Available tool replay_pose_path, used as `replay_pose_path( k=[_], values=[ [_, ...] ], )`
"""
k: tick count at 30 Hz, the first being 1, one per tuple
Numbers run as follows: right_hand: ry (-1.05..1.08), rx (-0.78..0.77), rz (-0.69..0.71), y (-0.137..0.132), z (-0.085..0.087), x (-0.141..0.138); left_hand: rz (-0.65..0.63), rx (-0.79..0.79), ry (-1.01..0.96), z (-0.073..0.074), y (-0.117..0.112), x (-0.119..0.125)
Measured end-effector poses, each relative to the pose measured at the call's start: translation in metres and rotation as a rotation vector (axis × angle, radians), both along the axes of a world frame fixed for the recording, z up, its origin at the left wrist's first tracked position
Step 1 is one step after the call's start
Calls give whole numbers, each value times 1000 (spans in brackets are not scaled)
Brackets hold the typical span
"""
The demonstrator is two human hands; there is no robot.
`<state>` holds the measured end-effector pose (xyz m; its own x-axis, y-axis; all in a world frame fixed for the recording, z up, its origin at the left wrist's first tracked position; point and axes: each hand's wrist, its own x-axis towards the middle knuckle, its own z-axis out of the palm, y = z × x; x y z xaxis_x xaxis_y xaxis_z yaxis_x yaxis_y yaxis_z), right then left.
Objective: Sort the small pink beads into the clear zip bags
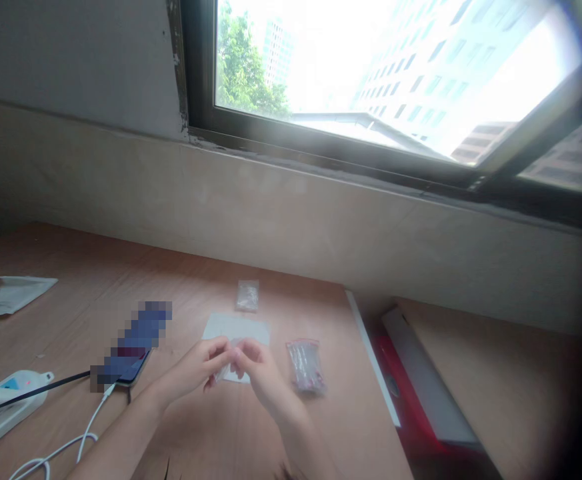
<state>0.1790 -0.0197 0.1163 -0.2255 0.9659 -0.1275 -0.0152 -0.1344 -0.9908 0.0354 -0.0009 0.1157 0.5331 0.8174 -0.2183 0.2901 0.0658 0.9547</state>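
My left hand (205, 363) and my right hand (259, 368) meet over the wooden table (95, 293), fingertips pinched together on a small clear plastic bag (227, 365) held between them. Under the hands lies a white sheet of paper (235, 328). A small clear zip bag with red-tinted contents (305, 365) lies just right of my right hand. Another small clear bag (247, 295) rests farther back on the table.
A phone (131, 347) on a white cable (61, 453) lies to the left, beside a white power strip (1, 407). A flat white packet (11, 295) sits at far left. A red and white object (415, 393) lies off the table's right edge. Behind are a wall ledge and a window.
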Motion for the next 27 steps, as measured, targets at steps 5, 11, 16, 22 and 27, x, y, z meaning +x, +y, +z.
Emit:
replay_pose_path(
  k=[5, 11, 16, 22, 27],
  values=[
    [-165, -44, -146, 3, -8, -1, 119, 21, 46, -5, 3, -8],
    [-313, -58, -184, -3, -37, -11, 141, 102, 80, -12, -4, -2],
    [-226, -153, -178, -4, -51, -14, 75, 175, 106, -5, -7, -3],
    [-153, -128, -262, 5, -33, -2, 205, 18, 21, -20, -1, -30],
    [65, -238, -24, 1, -40, -15, 168, -248, -51, -49, -9, -43]
  ],
)
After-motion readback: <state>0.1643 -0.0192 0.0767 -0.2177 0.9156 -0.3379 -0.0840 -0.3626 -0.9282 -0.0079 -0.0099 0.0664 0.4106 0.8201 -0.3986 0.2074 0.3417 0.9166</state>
